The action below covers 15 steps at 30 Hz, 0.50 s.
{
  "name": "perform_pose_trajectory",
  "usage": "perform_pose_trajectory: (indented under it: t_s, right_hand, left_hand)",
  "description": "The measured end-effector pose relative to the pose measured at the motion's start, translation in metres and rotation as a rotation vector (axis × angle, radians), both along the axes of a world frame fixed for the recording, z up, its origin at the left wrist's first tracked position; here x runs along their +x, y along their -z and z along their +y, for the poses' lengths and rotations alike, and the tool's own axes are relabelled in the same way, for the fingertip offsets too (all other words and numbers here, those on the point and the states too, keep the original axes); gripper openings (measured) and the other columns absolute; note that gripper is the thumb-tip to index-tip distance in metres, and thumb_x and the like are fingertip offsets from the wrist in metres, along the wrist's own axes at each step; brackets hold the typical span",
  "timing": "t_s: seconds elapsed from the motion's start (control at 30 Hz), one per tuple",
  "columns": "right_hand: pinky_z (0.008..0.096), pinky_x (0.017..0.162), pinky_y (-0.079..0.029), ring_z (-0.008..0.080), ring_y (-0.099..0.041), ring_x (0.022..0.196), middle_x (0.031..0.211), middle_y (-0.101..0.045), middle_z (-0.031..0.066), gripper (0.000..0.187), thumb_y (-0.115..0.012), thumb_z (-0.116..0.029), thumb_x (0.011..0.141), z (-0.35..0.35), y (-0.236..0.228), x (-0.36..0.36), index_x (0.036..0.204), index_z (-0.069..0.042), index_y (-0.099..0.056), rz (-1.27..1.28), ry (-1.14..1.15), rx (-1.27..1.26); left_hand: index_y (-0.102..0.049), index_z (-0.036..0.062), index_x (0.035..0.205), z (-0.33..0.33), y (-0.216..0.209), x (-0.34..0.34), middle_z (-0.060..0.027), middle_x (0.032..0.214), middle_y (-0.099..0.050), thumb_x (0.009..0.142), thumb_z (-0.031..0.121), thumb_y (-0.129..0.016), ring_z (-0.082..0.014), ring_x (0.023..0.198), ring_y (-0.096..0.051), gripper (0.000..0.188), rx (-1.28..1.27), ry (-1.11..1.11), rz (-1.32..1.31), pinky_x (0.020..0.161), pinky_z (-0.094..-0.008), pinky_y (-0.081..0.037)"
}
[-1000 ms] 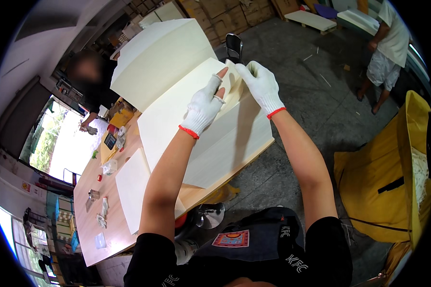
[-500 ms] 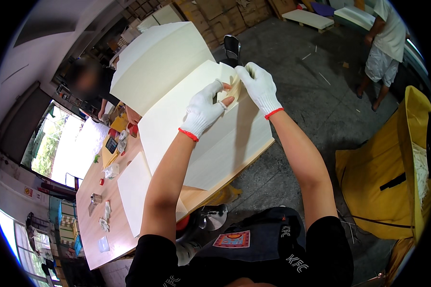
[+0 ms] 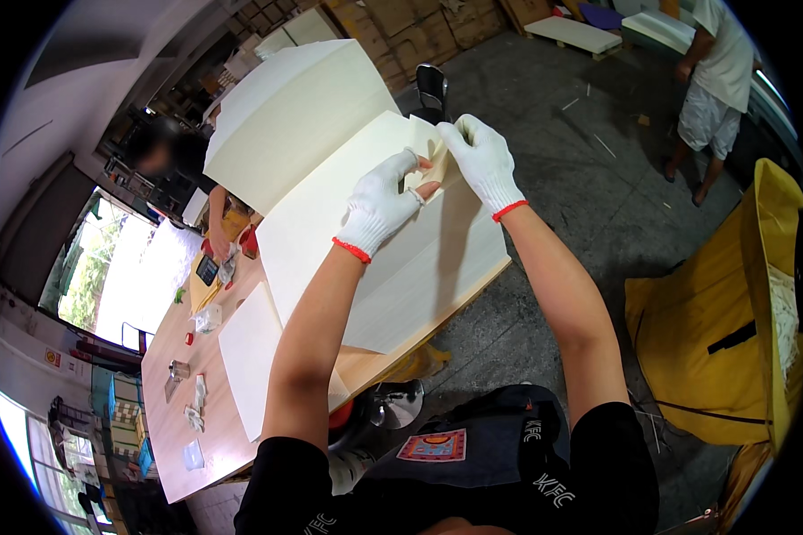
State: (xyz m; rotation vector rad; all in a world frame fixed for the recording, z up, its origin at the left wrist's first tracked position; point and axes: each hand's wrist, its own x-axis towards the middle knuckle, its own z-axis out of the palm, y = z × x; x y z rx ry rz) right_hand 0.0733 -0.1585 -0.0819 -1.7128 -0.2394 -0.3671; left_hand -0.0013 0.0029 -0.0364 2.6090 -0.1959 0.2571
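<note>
2 gloved hands (image 3: 433,183) on cream sheet (image 3: 393,267)

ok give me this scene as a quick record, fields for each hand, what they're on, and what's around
left hand: white knit glove with red cuff, fingers pinching the folded corner of the sheet
right hand: same kind of glove, gripping that corner from the far side
held thing: large cream sheet, its corner bent up between both hands
behind it: second cream sheet, raised and curved
surface: wooden table with small items scattered along it
right of person: yellow bag on the floor
others: a person standing far right; another seated beyond the table
</note>
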Motion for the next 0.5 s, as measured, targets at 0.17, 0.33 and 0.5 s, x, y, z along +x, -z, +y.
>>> perform_pose_trajectory:
  t_s: [0.17, 0.33, 0.5]
  right_hand:
    - [0.0383, 0.069, -0.046, 0.0263, -0.059, 0.069, 0.071, -0.061, 0.0118, 0.050, -0.059, -0.051, 0.092, 0.0004, 0.0001, 0.0002, 0.080, -0.003, -0.061, -0.007, 0.007, -0.007]
    - [0.0366, 0.067, -0.045, 0.0217, -0.056, 0.066, 0.068, -0.057, 0.0093, 0.049, -0.061, -0.049, 0.091, -0.0011, -0.0039, -0.0035, 0.078, -0.002, -0.060, -0.004, -0.014, 0.018]
    - [0.0355, 0.066, -0.044, 0.0196, -0.054, 0.065, 0.066, -0.056, 0.0073, 0.048, -0.063, -0.049, 0.091, 0.0000, -0.0012, -0.0026, 0.077, -0.002, -0.060, 0.002, -0.002, 0.043]
  left_hand:
    - [-0.066, 0.0092, 0.122, 0.0017, 0.0017, 0.0031, -0.0125, 0.105, -0.071, 0.095, 0.024, -0.072, -0.0152, 0.069, -0.063, 0.031, -0.093, -0.009, 0.042, 0.068, -0.0341, -0.052]
    - [-0.065, 0.0099, 0.127, 0.0026, 0.0044, 0.0001, -0.0098, 0.101, -0.070, 0.100, 0.018, -0.061, -0.0141, 0.070, -0.059, 0.028, -0.183, 0.053, -0.043, 0.068, -0.0331, -0.052]
    - [-0.067, 0.0139, 0.126, 0.0102, 0.0073, 0.0048, -0.0193, 0.108, -0.071, 0.099, 0.025, -0.062, -0.0280, 0.088, -0.067, 0.030, -0.125, 0.075, -0.035, 0.085, -0.0365, -0.052]
